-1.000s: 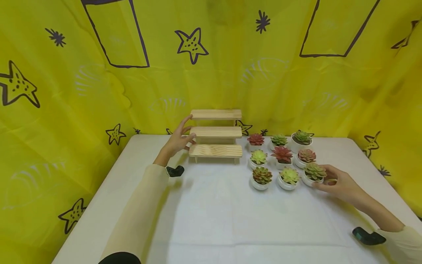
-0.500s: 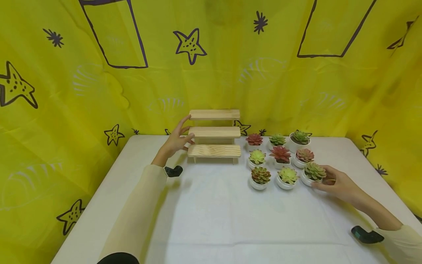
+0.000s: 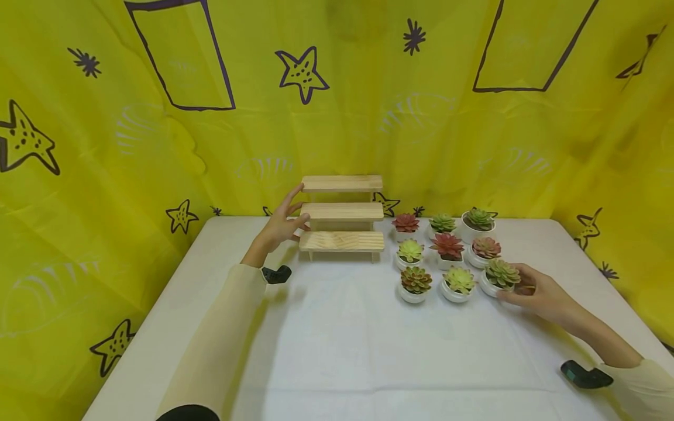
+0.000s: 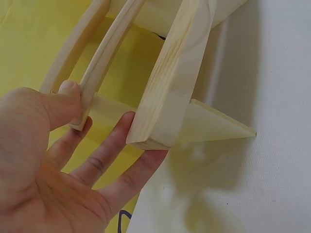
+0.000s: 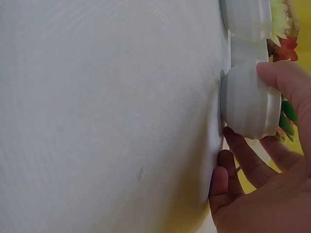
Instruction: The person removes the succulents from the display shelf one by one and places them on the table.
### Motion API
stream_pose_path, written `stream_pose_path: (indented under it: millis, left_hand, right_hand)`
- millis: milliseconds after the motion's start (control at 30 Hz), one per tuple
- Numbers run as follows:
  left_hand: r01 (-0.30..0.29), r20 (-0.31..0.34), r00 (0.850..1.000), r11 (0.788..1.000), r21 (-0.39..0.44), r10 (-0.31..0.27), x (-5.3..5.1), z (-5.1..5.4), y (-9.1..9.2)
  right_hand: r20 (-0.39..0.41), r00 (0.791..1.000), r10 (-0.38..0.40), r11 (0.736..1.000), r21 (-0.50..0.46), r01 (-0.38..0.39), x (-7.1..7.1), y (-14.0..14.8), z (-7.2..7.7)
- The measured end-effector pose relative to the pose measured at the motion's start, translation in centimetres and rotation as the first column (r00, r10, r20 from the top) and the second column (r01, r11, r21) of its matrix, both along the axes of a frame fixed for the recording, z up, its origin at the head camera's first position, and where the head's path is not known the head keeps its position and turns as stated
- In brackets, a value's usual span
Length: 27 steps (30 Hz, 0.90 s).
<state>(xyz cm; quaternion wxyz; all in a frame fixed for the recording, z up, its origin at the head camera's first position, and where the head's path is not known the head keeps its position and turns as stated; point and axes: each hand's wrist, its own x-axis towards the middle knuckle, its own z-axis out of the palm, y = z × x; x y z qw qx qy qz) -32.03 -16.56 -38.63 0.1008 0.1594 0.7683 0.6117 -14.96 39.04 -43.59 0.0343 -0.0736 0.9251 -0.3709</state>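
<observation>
In the head view, a three-step wooden display stand (image 3: 342,241) stands at the back middle of the table. My left hand (image 3: 279,227) holds its left end. The left wrist view shows the thumb and a finger about the end of one plank (image 4: 104,58), other fingertips touching the plank (image 4: 165,82) beside it. To the right, several small succulents in white pots stand in loose rows. My right hand (image 3: 544,294) grips the front-right green succulent (image 3: 502,273). Close up in the right wrist view, the thumb lies on its white pot (image 5: 250,104) and fingertips are at the opposite side.
Among the other plants are a dark red succulent (image 3: 447,245), a light green one (image 3: 459,280) and a reddish-green one (image 3: 416,280). A white cloth covers the table (image 3: 326,339). Behind hangs a yellow curtain (image 3: 347,128) with drawn starfish.
The whole head view has shifted slightly left. Both hands stay where they were, on the stand and on the potted succulent.
</observation>
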Motion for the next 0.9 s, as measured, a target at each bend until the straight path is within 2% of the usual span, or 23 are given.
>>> stream_pose_path:
  millis: [167,333,600,900]
  left_hand:
    - [-0.007,-0.064,0.998,0.999,-0.050,0.004,0.0,0.0,-0.1]
    - [-0.016,-0.137,0.991,0.992,-0.123,-0.001,0.6,0.1,-0.5]
    - [-0.033,-0.237,0.971,0.983,-0.181,-0.011,1.8,0.1,-1.6]
    - [-0.045,-0.324,0.945,0.968,-0.246,-0.039,2.5,1.4,-2.3]
  right_hand:
    - [-0.011,1.000,0.016,1.000,0.008,-0.016,-0.1,0.0,0.3]
    - [-0.022,0.999,0.047,0.998,0.039,-0.046,-0.1,0.1,1.1]
    - [-0.153,0.983,0.101,0.994,0.059,-0.093,-0.1,0.8,2.9]
    - [-0.244,0.964,0.104,0.993,0.079,-0.087,-0.8,0.6,5.2]
